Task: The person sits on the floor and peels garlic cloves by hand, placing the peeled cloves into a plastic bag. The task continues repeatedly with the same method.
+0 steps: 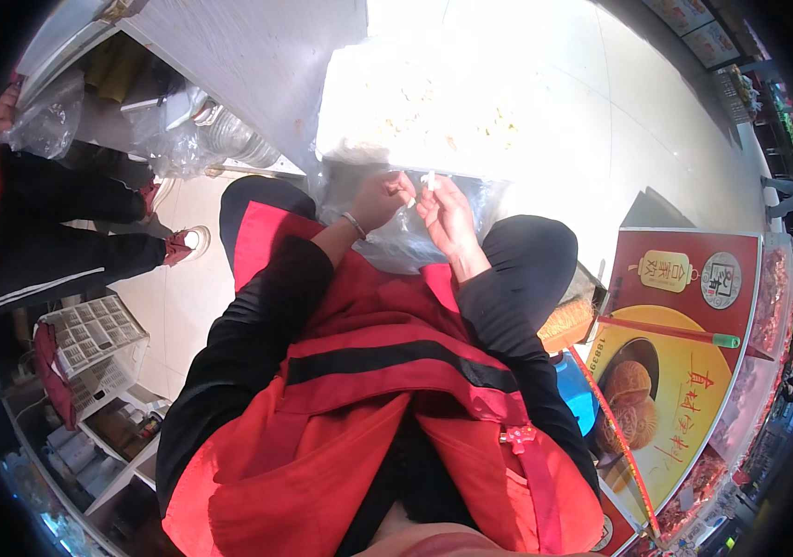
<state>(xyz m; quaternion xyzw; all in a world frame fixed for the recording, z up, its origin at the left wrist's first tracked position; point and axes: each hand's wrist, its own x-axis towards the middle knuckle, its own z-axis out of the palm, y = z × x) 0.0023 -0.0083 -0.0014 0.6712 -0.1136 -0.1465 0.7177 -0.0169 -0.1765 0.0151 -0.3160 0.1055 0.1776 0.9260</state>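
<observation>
Small white oblong piece (pixel 431 181), long axis approx. vertical in view, is pinched by R hand (pixel 450 217), just right of L hand (pixel 383 200); L grip can't be told.

a bright red apron (pixel 276 492) crossed by a black band (pixel 396 360), a small red charm (pixel 519 438) on its right side, long black sleeves (pixel 239 325), dark trousers (pixel 536 252), a pale bracelet (pixel 354 225) around the left wrist.
</observation>
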